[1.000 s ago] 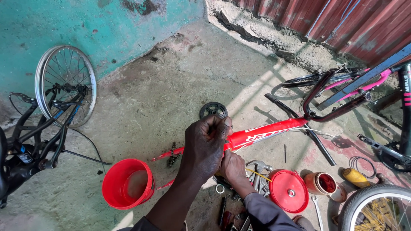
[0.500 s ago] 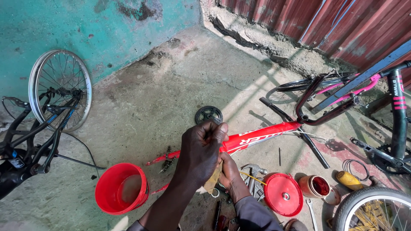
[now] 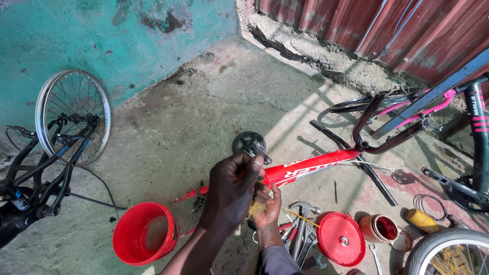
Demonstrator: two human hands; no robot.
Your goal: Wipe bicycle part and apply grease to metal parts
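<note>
My left hand (image 3: pixel 232 193) and my right hand (image 3: pixel 268 208) are pressed together above the floor, the left lying over the right. Between them they grip a small yellowish piece (image 3: pixel 256 208), mostly hidden by the fingers. My left fingertips are pinched together at the top. Just behind the hands lies a red bicycle frame (image 3: pixel 316 165) with a black chainring and crank (image 3: pixel 249 143) beyond it. A thin yellow rod (image 3: pixel 298 217) runs out to the right of my right hand.
A red bucket (image 3: pixel 145 234) stands at the lower left. To the right are a red lid (image 3: pixel 340 238), a hammer (image 3: pixel 304 209), wrenches, an open tin (image 3: pixel 379 228) and a yellow bottle (image 3: pixel 423 220). A spoked wheel (image 3: pixel 74 117) and dark frame lean left; bicycles stand right.
The hands stay together and have sunk a little in the view, and the yellowish piece now shows between them. The view has shifted slightly.
</note>
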